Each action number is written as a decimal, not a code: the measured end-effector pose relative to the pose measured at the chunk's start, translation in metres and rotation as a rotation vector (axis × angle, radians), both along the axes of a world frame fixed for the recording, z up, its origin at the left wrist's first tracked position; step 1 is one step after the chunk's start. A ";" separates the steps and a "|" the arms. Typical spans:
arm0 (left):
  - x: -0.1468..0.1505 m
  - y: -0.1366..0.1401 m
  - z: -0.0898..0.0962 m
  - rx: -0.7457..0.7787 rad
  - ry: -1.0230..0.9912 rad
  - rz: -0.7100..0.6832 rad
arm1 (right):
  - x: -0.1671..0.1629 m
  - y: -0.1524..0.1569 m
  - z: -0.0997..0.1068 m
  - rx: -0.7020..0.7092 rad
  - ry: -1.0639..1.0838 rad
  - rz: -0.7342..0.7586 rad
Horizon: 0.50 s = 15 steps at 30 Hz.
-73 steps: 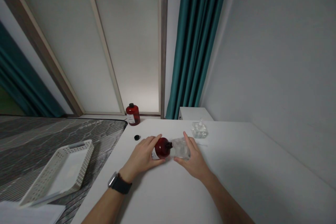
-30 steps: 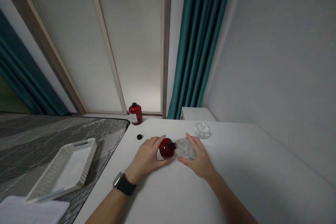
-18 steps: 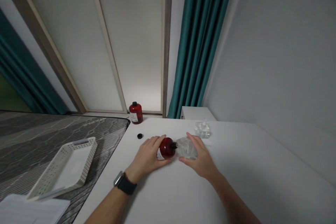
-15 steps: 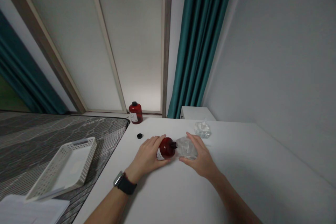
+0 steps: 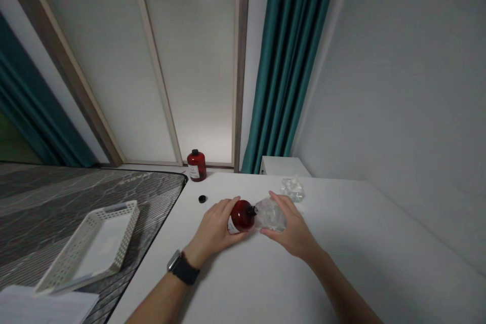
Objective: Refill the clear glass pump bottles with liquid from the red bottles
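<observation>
Still clamping tipped bottle [image 5: 242, 215] with left fingers [image 5: 230, 205] and container [image 5: 269, 214] with right fingers [image 5: 284, 205], apparently keeping the pour aligned.

The bottle [image 5: 242, 215] is dark red and shiny, with a rounded shoulder, a short, narrow, dark neck and a white label, partly covered by the left hand [image 5: 216, 225] around its body. It leans over, neck toward the right. The container [image 5: 270, 214] is clear and colourless, narrowing toward the bottle, its wider part between the thumb and fingers of the right hand [image 5: 291, 230]. Neck and narrow end meet or nearly meet; contact is unclear.
</observation>
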<state>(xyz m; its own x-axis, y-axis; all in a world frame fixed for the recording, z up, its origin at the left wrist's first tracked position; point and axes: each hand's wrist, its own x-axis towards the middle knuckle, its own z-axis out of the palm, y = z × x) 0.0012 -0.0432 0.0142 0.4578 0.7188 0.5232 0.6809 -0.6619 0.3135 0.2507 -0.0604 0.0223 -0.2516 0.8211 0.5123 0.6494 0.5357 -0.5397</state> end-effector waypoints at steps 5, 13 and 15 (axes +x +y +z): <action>0.001 0.000 0.000 -0.003 -0.037 -0.018 | 0.000 -0.003 0.005 -0.004 -0.015 0.006; 0.001 -0.001 0.000 -0.007 -0.049 -0.024 | 0.000 -0.004 0.008 -0.028 -0.021 0.008; 0.001 -0.001 0.000 -0.005 -0.054 -0.022 | 0.000 -0.005 0.009 -0.026 -0.019 0.011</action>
